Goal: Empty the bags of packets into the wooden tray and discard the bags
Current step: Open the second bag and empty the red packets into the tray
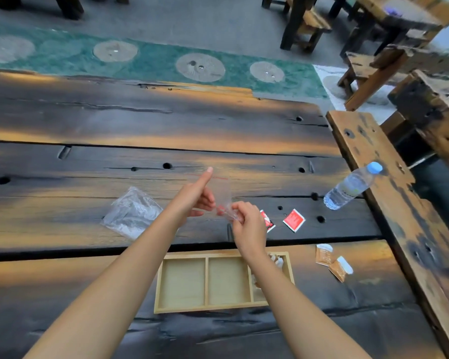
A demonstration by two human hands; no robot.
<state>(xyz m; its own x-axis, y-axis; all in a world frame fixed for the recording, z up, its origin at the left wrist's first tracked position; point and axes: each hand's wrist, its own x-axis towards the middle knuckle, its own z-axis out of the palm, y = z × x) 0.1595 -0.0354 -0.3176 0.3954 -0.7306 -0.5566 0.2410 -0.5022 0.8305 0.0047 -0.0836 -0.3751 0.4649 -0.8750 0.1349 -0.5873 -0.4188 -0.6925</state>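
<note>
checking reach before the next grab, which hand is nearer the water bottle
Right. The right hand pinches the clear bag at mid-table, with loose red packets between it and the water bottle. The left hand sits farther left, across the bag.

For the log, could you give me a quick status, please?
Both hands, left and right, grip clear bag. Tray mostly empty. Red packets loose.

We see the tray [184, 283] nearest on the table [88, 130]; behind it, emptied bags [131, 212] left, packets [293, 220] right (bottle [351, 186] beyond, lying at the edge).
</note>
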